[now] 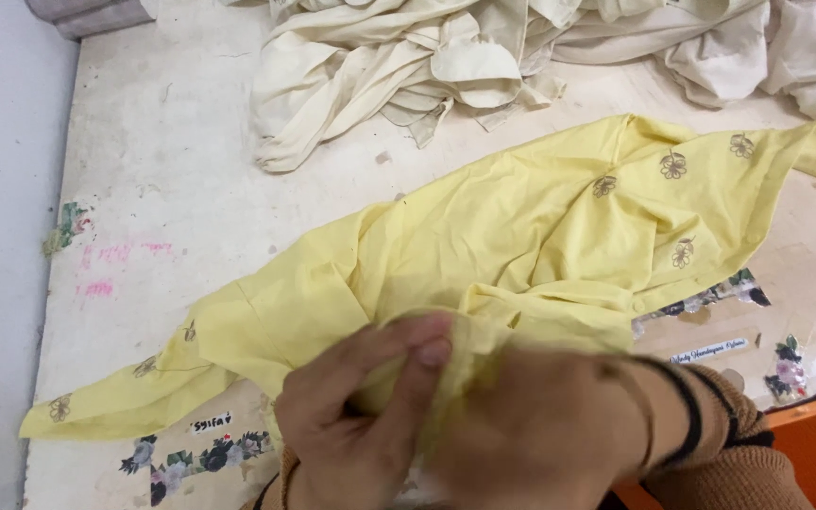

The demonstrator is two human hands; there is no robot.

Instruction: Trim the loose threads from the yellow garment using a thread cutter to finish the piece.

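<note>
Both hands, left (361, 416) and right (531, 425), pinch my yellow garment's (540, 227) 6 o'clock hem; gathering step, next needing smoothing, I judge.

One yellow garment (521, 236), two hands (446, 416)

Yellow garment (521, 236) — crumpled, embroidered flowers.

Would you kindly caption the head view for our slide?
Both hands, left hand and right hand, pinch a yellow embroidered garment on a worn table beside cream cloth.
</note>
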